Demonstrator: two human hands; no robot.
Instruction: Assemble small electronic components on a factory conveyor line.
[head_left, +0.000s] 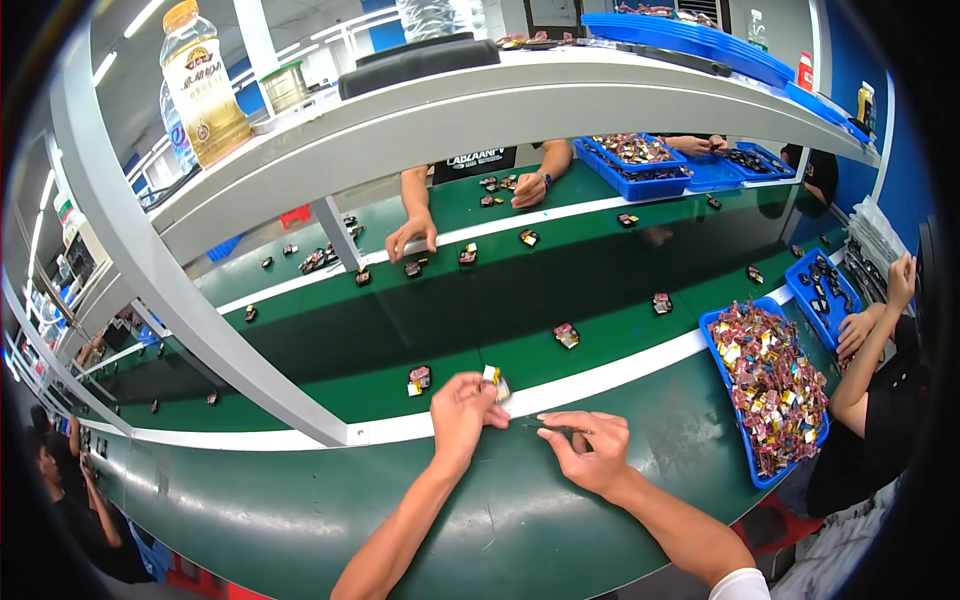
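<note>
My left hand (462,418) is closed around a small part (497,386) with a white and yellow tab, above the white edge strip of the belt. To the right, my right hand (592,450) pinches a thin dark tool (548,428), which looks like tweezers. Its tip points left toward the part, and whether the two touch is too small to tell. Just beyond my left hand, a small black unit with a reddish board (419,378) lies on the green conveyor belt (320,375). Another such unit (566,335) sits farther right along the belt.
A blue tray (742,425) heaped with reddish boards stands right of my hands. Behind it, a second blue tray (832,325) holds black pieces beside a co-worker's arm (862,375). Across the belt are another person's hands (412,236). A shelf (480,125) and slanted post (200,290) frame the left.
</note>
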